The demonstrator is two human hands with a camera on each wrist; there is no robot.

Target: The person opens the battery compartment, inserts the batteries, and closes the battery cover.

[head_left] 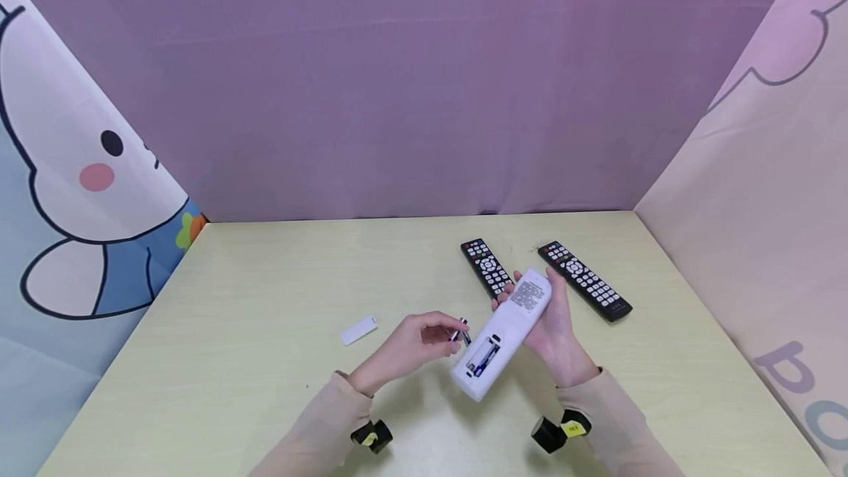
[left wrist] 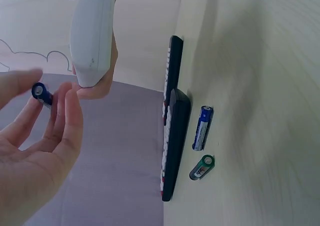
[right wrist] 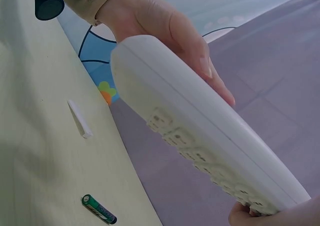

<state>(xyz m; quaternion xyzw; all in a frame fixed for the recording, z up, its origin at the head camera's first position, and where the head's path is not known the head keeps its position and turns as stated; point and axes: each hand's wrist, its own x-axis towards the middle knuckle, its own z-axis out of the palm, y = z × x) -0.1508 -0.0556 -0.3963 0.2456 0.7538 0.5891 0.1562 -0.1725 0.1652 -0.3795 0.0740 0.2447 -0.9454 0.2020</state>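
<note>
My right hand [head_left: 559,326] grips a white remote control [head_left: 506,337] with its back turned up. The remote's battery compartment [head_left: 483,357] is uncovered, and a blue battery shows inside it. Beside the compartment end, my left hand [head_left: 414,341] pinches a blue battery [left wrist: 42,94] between thumb and fingers, apart from the remote. In the right wrist view the remote's button side [right wrist: 200,158] faces the camera, partly covering the left hand [right wrist: 160,29]. On the table in the left wrist view lie another blue battery [left wrist: 202,128] and a green battery [left wrist: 202,167].
A small white battery cover [head_left: 359,330] lies on the table [head_left: 252,300] left of the hands. Two black remotes lie farther back, one [head_left: 486,266] partly behind the right hand's fingers, the other [head_left: 586,280] to the right. A purple cloth wall [head_left: 411,94] stands behind the table.
</note>
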